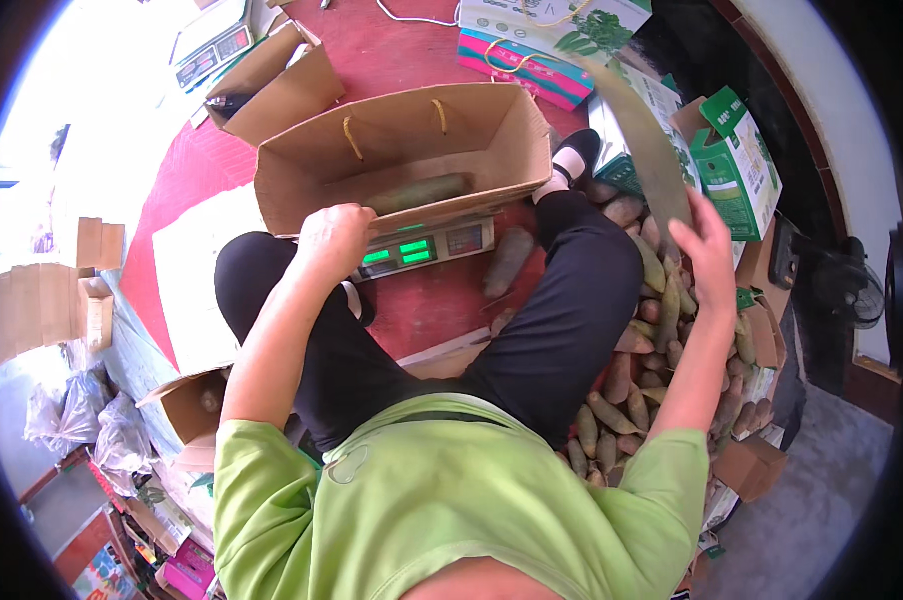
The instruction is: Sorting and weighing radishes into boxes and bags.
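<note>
A long green root vegetable [640, 135], smeared by motion, rises from my right hand [707, 245], whose fingers are closed round its lower end. My left hand [337, 240] is closed at the near rim of an open cardboard gift box [402, 120] with yellow cord handles. One green root [422, 193] lies inside the box. Under the box stands a digital scale [412, 252] with lit green displays. On the red surface between my legs lies a darker root [510, 262]. Below my right hand spreads a pile of green and purplish roots [662, 320].
A green and white carton [737, 165] stands at the right. Behind are a pink and blue box [527, 70], a white printed box [562, 25], a smaller brown box [282, 85] and another scale [212, 50]. Plastic bags [122, 435] sit at the left, a black fan [852, 285] at the right.
</note>
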Motion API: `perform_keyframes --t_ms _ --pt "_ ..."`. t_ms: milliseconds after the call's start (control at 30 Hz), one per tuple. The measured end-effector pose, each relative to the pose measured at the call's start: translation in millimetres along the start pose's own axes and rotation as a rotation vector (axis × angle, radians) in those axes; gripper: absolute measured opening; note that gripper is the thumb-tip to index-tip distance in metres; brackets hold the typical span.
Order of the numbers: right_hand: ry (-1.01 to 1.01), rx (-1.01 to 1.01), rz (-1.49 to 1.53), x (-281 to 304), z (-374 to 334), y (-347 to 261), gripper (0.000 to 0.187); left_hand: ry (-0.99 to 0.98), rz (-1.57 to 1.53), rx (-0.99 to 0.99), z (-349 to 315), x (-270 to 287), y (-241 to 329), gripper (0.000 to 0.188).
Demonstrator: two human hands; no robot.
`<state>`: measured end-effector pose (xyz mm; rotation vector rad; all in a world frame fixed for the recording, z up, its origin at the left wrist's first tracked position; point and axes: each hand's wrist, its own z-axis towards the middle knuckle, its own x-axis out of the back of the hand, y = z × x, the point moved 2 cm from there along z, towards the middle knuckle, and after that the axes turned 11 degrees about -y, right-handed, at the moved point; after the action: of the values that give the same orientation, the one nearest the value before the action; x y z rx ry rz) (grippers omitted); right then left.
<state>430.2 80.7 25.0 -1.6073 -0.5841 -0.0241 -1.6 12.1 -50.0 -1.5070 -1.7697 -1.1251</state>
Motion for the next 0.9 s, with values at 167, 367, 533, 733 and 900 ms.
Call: perform_keyframes --t_ms 167,367,533,733,900 --pt "-0.275 0.074 -0.191 -59 74 -62 0.044 0.026 -0.019 -0.025 1 -1 -2 0.017" --pt "-0.468 0.127 -0.523 -169 138 -53 0.043 0.029 0.015 -0.034 -2 1 -5 0.016" --pt "-0.541 0.071 -0.639 -245 143 -22 0.036 0.015 0.001 -0.040 3 5 4 0.014" --pt "-0.609 0.172 -0.556 -224 128 -30 0.030 -0.018 -0.003 -0.036 3 4 2 0.014" --pt "-0.383 0.121 -0.171 -109 111 -40 0.033 0.010 0.030 -0.025 0 4 -1 0.014"
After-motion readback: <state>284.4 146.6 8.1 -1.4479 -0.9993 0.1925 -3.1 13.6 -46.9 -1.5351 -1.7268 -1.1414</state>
